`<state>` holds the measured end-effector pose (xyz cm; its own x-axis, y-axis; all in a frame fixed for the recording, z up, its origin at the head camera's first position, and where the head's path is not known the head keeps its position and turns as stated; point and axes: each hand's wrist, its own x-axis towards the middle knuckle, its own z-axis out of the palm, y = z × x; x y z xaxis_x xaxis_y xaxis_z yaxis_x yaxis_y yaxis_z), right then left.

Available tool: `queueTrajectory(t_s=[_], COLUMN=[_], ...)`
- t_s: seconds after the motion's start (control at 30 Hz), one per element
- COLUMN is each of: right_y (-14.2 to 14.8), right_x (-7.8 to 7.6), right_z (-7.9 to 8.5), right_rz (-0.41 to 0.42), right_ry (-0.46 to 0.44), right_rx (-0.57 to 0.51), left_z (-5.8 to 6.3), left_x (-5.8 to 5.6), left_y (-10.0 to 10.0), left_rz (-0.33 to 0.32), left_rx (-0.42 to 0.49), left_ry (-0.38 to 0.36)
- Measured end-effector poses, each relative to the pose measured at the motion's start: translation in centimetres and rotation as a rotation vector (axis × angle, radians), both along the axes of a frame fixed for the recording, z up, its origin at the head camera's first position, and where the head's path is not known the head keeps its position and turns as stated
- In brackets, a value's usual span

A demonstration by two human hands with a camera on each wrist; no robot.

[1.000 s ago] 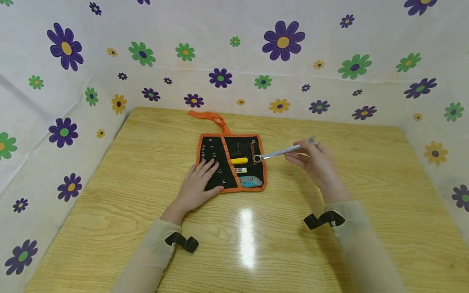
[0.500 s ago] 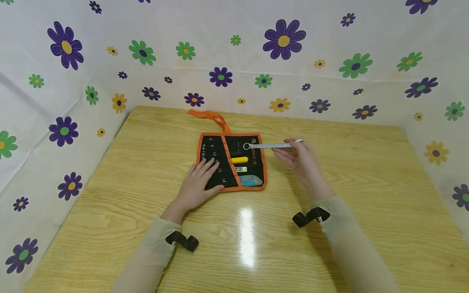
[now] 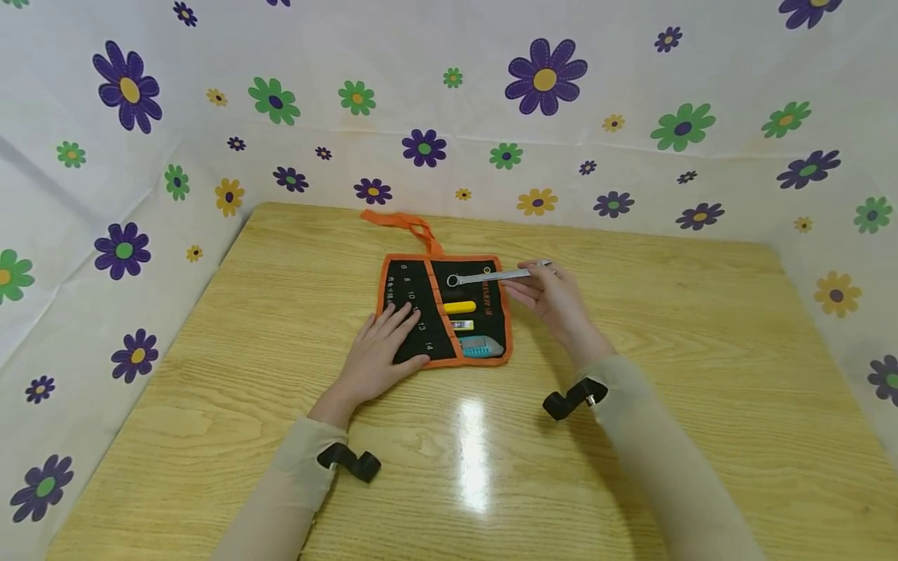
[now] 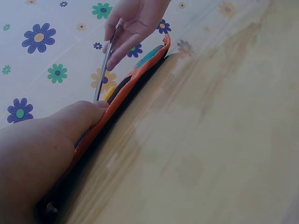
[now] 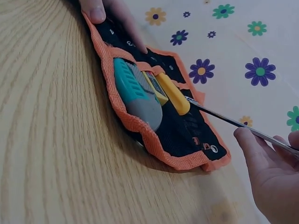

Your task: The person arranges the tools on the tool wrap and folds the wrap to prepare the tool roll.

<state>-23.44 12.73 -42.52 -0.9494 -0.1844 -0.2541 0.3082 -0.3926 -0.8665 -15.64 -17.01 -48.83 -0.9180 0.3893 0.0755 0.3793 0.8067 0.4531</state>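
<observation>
A black tool pouch with orange edging point(image 3: 438, 343) lies unrolled on the table, its pocket printed with size numbers. My left hand point(image 3: 375, 354) rests on that pocket, fingers spread. Between thumb and fingers of my right hand point(image 3: 557, 308) is a silver combination wrench point(image 3: 491, 276), gripped near its far right end. Its ring end hangs over the upper part of the pouch, by the slanted orange pocket edge. Poking out of the pocket are a yellow handle point(image 5: 175, 95), a small yellow piece with a clear window point(image 5: 156, 88) and a teal and grey box cutter point(image 5: 133, 91).
An orange tie strap point(image 3: 414, 226) trails from the pouch's back edge across the wooden table point(image 3: 295, 257). Behind the table and at its sides hangs a white cloth with printed flowers point(image 3: 477, 167). Each wrist carries a black camera mount point(image 3: 571, 399).
My right hand has carried the wrench leftward, so its ring end has passed from the pouch's right side to near the pocket edge. The left hand has stayed in place.
</observation>
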Motion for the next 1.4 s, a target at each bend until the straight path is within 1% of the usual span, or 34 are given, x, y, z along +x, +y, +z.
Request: queueTrajectory(t_s=[0.3, 0.43, 0.57, 0.8, 0.97, 1.17, 1.3, 1.4], right_y=[-0.8, -1.0, -1.2, -1.2, -1.2, -1.2, -1.0, -0.9], right_x=[-1.0, -1.4, -1.6, -2.0, -2.2, -2.6, -3.2, -3.6], right_z=[-0.4, -0.5, -0.6, -0.7, -0.9, -1.2, -1.2, -1.1], right_rz=[0.081, 0.116, 0.112, 0.1, 0.1, 0.1, 0.127, 0.151], right_ry=[-0.022, -0.038, -0.057, -0.092, -0.123, -0.151, -0.156, -0.151], right_rx=[0.073, 0.072, 0.067, 0.093, 0.067, 0.043, 0.056, 0.077], left_z=[-0.2, -0.2, -0.1, 0.1, 0.1, 0.5, 0.7, 0.5], left_x=[-0.1, -0.1, -0.1, 0.0, 0.1, 0.2, 0.2, 0.1], left_y=[0.0, -0.1, -0.2, -0.1, -0.1, -0.1, -0.1, -0.1], left_rz=[-0.001, 0.0, -0.001, 0.001, -0.001, -0.001, -0.008, -0.014], left_rx=[0.003, 0.001, -0.003, -0.006, -0.013, -0.015, -0.007, -0.003], left_ry=[-0.005, -0.002, -0.002, -0.011, -0.015, -0.031, -0.031, -0.029])
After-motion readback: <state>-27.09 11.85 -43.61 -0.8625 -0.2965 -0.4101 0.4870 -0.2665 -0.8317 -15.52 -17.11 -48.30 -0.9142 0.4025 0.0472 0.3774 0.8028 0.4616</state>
